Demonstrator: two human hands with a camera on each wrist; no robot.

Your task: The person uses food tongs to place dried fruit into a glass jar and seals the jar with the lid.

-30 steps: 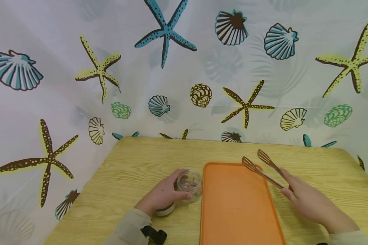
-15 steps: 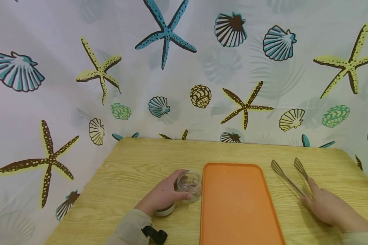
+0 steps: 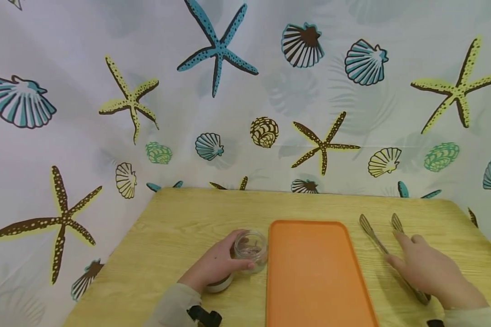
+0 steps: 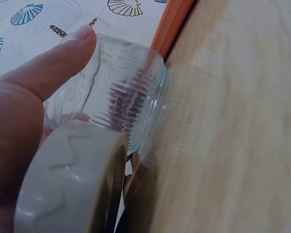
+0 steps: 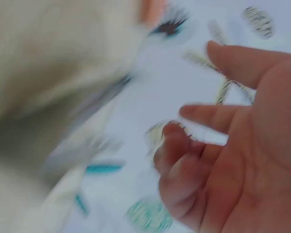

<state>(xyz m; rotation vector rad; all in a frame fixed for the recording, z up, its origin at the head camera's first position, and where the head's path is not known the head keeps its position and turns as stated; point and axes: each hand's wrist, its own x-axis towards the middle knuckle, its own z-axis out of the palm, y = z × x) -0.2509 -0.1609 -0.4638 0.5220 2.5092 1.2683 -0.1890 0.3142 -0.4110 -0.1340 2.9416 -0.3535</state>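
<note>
My left hand [image 3: 213,264] grips a clear glass jar [image 3: 258,262] that stands on the table, thumb on the near side. Small reddish-brown contents lie in the jar; their kind is unclear. In the left wrist view, the jar [image 4: 121,82] appears beside the left thumb. At the right, metal tongs [image 3: 377,240] lie spread on the table. My right hand [image 3: 427,268] hovers just over them, covering part of one arm. In the right wrist view, the right hand [image 5: 233,160] shows loose fingers holding nothing; the tongs are blurred there.
An orange tray [image 3: 311,272] lies between the hands, close to the jar. A white round thing [image 3: 219,286] sits under the left wrist; the left wrist view shows its white ring [image 4: 63,179]. A shell-patterned curtain [image 3: 237,104] hangs behind the wooden table [image 3: 196,209].
The tongs moved from above the tray's right edge to the table on the right. My right hand has let go of them. My left hand has kept its grip on the jar.
</note>
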